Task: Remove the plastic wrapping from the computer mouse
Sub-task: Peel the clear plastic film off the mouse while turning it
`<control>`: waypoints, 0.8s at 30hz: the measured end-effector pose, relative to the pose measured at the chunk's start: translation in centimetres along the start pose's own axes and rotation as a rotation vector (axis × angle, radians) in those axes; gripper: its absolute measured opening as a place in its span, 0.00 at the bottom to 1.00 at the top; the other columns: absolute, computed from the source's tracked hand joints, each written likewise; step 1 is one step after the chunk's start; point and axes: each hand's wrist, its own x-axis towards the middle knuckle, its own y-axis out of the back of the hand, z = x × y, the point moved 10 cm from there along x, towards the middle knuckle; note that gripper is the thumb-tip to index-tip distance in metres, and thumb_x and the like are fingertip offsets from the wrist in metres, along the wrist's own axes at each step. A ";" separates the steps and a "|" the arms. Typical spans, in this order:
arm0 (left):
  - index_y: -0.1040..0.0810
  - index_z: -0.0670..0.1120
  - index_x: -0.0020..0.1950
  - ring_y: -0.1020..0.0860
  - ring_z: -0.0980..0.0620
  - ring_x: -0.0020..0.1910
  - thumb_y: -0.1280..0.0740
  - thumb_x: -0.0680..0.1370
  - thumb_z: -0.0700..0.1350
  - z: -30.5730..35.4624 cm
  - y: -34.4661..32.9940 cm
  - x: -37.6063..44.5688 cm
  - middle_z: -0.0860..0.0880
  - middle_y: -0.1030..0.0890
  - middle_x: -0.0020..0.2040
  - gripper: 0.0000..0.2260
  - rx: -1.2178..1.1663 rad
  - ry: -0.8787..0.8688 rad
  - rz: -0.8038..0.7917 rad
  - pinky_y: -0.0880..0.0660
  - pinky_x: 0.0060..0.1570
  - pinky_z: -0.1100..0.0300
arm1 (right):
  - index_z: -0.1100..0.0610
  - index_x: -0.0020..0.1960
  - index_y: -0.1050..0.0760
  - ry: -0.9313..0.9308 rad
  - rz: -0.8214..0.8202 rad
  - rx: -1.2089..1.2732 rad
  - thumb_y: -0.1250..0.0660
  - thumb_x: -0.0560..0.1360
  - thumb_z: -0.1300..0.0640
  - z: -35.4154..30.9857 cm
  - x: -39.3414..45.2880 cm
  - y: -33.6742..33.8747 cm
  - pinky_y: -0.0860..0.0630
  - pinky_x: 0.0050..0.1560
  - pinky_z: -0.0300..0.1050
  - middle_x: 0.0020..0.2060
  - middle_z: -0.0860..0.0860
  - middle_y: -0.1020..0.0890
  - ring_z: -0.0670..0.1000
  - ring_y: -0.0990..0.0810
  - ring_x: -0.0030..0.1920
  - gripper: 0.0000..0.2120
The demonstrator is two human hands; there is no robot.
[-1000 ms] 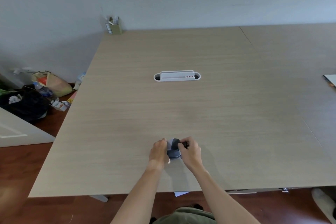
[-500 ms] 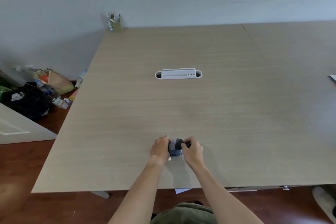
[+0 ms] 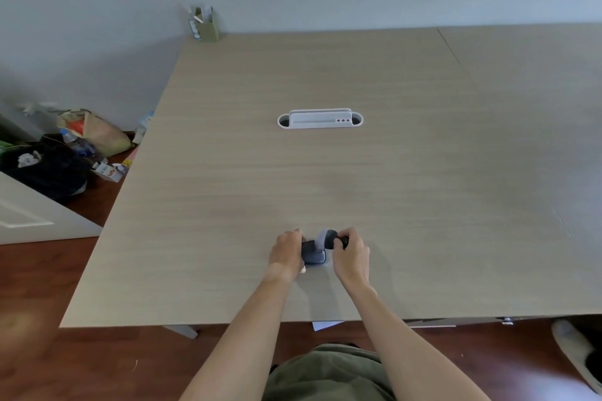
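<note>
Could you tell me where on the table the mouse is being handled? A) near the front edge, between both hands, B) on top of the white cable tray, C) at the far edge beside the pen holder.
A: the mouse sits between the left hand and right hand, near the table front edge.

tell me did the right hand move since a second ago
Yes. Judged against the table's near edge, the right hand has drawn rightward, away from the mouse, pulling a dark piece clear.
</note>
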 end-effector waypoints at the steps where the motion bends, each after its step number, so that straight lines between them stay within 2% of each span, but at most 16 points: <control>1: 0.24 0.44 0.56 0.21 0.43 0.53 0.22 0.61 0.35 0.0 0.0 0.0 0.45 0.21 0.54 0.26 0.003 -0.002 0.001 0.21 0.49 0.50 | 0.59 0.47 0.26 0.011 -0.010 0.029 0.39 0.76 0.64 -0.3 0.1 -0.1 0.31 0.33 0.40 0.38 0.50 0.21 0.48 0.25 0.38 0.05; 5: 0.25 0.43 0.53 0.22 0.43 0.52 0.21 0.61 0.35 0.1 0.1 0.0 0.45 0.21 0.53 0.24 0.021 -0.003 -0.009 0.22 0.46 0.51 | 0.59 0.48 0.23 0.009 -0.145 0.068 0.36 0.74 0.64 -0.6 0.3 -1.9 0.32 0.36 0.35 0.41 0.51 0.20 0.50 0.24 0.42 0.06; 10: 0.23 0.45 0.58 0.21 0.45 0.55 0.20 0.60 0.35 0.0 -0.1 0.2 0.47 0.20 0.56 0.28 -0.005 -0.009 -0.008 0.21 0.51 0.50 | 0.58 0.50 0.25 0.009 -0.065 -0.035 0.39 0.77 0.63 0.1 0.5 -1.0 0.30 0.39 0.46 0.43 0.52 0.20 0.54 0.25 0.44 0.05; 13: 0.23 0.45 0.56 0.21 0.44 0.53 0.21 0.59 0.35 0.0 0.0 0.2 0.46 0.20 0.55 0.27 -0.001 -0.013 -0.004 0.21 0.50 0.51 | 0.59 0.48 0.23 0.026 -0.073 0.041 0.38 0.75 0.65 -0.6 0.7 -0.8 0.31 0.38 0.40 0.40 0.50 0.21 0.52 0.25 0.43 0.06; 17: 0.22 0.45 0.53 0.20 0.44 0.49 0.21 0.59 0.34 0.1 0.2 0.0 0.46 0.19 0.52 0.25 -0.014 -0.008 -0.002 0.20 0.47 0.50 | 0.59 0.46 0.22 0.061 -0.201 -0.003 0.37 0.73 0.65 -0.7 0.7 -2.3 0.31 0.36 0.36 0.40 0.50 0.20 0.51 0.24 0.43 0.06; 19: 0.22 0.45 0.55 0.20 0.44 0.51 0.21 0.59 0.34 0.1 0.2 0.0 0.47 0.19 0.54 0.26 -0.013 -0.013 0.004 0.20 0.49 0.51 | 0.59 0.48 0.24 0.075 -0.157 -0.054 0.38 0.75 0.65 -0.5 0.7 -1.9 0.29 0.36 0.40 0.41 0.52 0.20 0.53 0.24 0.42 0.06; 22: 0.22 0.44 0.56 0.21 0.44 0.53 0.22 0.60 0.34 0.2 0.2 -0.1 0.46 0.20 0.55 0.26 -0.005 -0.018 0.009 0.21 0.48 0.51 | 0.59 0.48 0.26 0.093 -0.075 -0.084 0.40 0.77 0.64 -0.4 0.9 -0.8 0.25 0.40 0.50 0.41 0.53 0.20 0.54 0.23 0.42 0.05; 24: 0.23 0.44 0.56 0.22 0.44 0.54 0.22 0.60 0.33 0.3 0.2 -0.2 0.46 0.20 0.55 0.26 0.008 -0.022 0.008 0.21 0.49 0.51 | 0.59 0.47 0.25 0.131 -0.092 -0.039 0.40 0.76 0.65 -1.0 0.9 -0.7 0.27 0.38 0.44 0.39 0.51 0.20 0.50 0.24 0.40 0.05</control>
